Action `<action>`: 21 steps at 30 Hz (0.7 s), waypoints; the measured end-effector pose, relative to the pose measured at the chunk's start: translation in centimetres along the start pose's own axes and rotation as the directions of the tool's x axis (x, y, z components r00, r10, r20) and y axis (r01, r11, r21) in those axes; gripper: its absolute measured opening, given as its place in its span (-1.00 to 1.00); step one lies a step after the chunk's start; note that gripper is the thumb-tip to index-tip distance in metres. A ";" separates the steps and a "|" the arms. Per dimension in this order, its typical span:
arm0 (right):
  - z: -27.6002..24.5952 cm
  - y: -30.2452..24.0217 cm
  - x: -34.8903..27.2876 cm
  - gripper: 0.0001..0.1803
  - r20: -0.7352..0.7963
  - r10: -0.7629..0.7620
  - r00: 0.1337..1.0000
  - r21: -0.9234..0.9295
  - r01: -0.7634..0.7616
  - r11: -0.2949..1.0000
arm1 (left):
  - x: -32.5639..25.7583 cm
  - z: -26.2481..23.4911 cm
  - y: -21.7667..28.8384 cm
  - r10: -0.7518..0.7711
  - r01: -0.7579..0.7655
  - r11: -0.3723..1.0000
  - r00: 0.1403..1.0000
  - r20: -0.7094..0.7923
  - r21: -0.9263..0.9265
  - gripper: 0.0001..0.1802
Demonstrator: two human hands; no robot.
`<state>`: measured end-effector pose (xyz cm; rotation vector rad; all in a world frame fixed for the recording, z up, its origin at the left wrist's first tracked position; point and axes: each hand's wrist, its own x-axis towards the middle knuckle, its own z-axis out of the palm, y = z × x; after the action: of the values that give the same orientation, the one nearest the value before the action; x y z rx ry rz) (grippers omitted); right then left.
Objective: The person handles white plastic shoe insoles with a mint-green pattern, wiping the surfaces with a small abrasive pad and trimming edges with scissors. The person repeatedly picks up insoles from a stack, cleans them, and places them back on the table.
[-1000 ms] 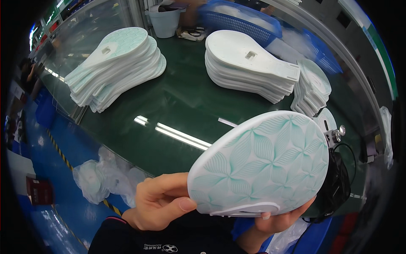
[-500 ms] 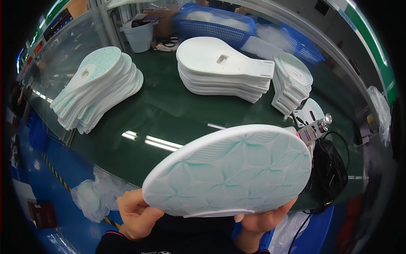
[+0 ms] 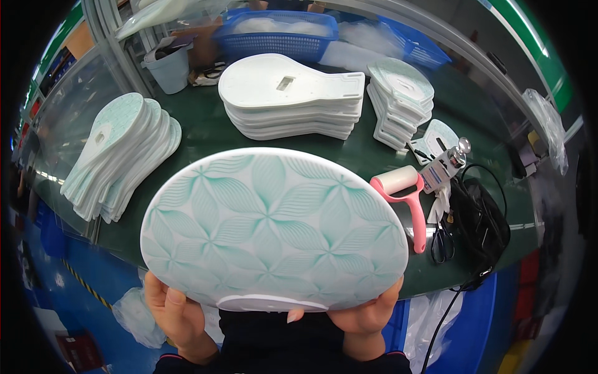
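A large rounded white plastic panel (image 3: pixel 274 234) with a green petal-and-line pattern is held up in front of me, its patterned face toward me. My left hand (image 3: pixel 179 316) grips its lower left edge, the thumb showing in front. At the lower right edge my right hand (image 3: pixel 369 313) grips it too, one fingertip showing near a pale curved strip at the bottom. The panel's far side and most of my fingers behind it are hidden. Just beyond its right edge lies a pink-handled lint roller (image 3: pixel 418 218).
Paddle-shaped panels stand in a left stack (image 3: pixel 128 159), a middle stack (image 3: pixel 293 93) and a right stack (image 3: pixel 402 93) on the dark green table (image 3: pixel 199 140). Rightward are a pump bottle (image 3: pixel 441 169), scissors (image 3: pixel 443 244) and a black bag (image 3: pixel 483 234). Behind sit a blue basket (image 3: pixel 277 43) and a pail (image 3: pixel 169 70).
The panel has shifted left and tipped so more of its patterned face shows. Both hands moved left with it, still gripping. The lint roller and scissors have come into sight.
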<state>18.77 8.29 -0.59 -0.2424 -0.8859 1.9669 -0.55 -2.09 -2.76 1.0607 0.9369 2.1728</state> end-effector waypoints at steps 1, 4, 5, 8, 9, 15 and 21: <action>0.0 0.0 0.1 -0.27 0.014 0.005 1.000 -0.010 -0.005 1.000 | 0.1 -0.1 0.0 -0.003 0.003 1.000 1.000 -0.012 0.007 -0.55; 0.7 -0.1 0.1 -0.26 0.007 0.021 1.000 -0.025 -0.021 0.999 | 0.1 -0.2 0.4 -0.004 0.007 0.999 0.999 -0.051 0.041 -0.55; 0.7 -0.1 0.2 -0.27 0.005 0.021 1.000 -0.026 -0.021 0.999 | 0.2 -0.1 0.4 -0.003 0.006 0.999 0.998 -0.059 0.054 -0.55; 0.5 -0.1 -0.1 -0.30 0.012 0.010 1.000 0.021 -0.011 1.000 | 0.5 0.2 0.4 -0.007 0.010 0.998 0.999 -0.052 0.055 -0.55; 0.3 0.0 -0.2 -0.31 0.014 0.007 1.000 0.045 -0.007 0.999 | 0.6 0.3 0.4 -0.011 0.013 0.999 0.999 -0.045 0.051 -0.55; -0.3 0.6 -1.1 -0.36 0.040 -0.026 0.999 0.224 0.017 0.974 | 0.5 0.2 0.5 -0.043 0.043 0.999 0.998 -0.044 -0.003 -0.54; 0.0 0.9 0.1 -0.49 0.179 0.119 0.977 0.011 -0.123 0.992 | 2.5 3.7 -0.3 0.298 -0.178 0.603 0.955 -0.012 0.778 0.05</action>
<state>18.06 8.12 -1.21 -0.1113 -0.9832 2.1356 1.17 1.17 -0.23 1.4885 2.0222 2.0743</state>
